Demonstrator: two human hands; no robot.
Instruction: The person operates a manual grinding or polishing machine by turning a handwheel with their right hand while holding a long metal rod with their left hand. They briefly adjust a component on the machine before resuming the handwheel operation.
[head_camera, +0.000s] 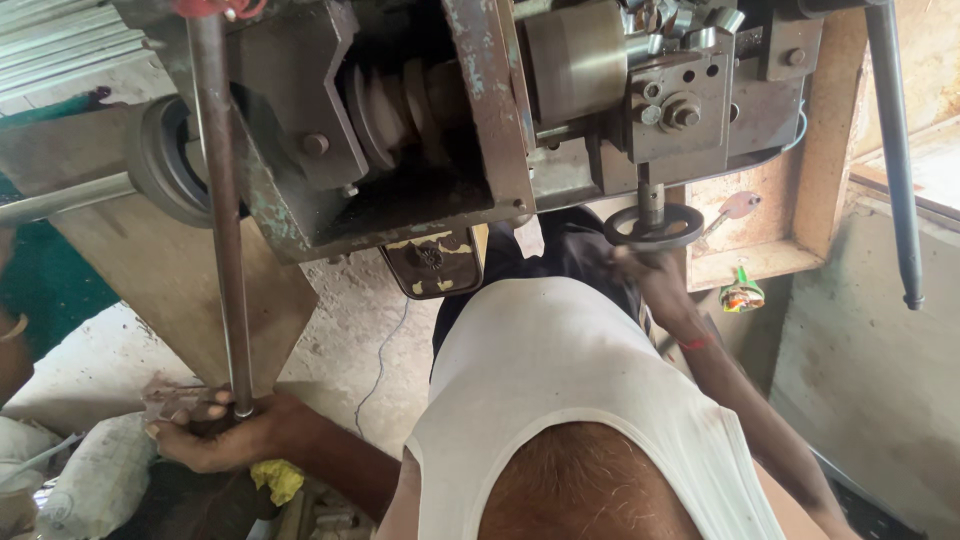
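Head view: left hand (215, 435) fingers wrapped round long steel rod (222, 200) lower left; right hand (645, 270) fingers gripping small handwheel (653, 226), feeding machine (480, 110).

A long rod (222, 200) stands left of the machine (480, 110), a handwheel (653, 226) under its right side.

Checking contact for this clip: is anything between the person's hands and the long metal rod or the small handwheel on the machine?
Nothing visible. The left hand grips the lower end of the long metal rod directly, and the right hand rests on the small black handwheel under the machine head, bare skin on metal.
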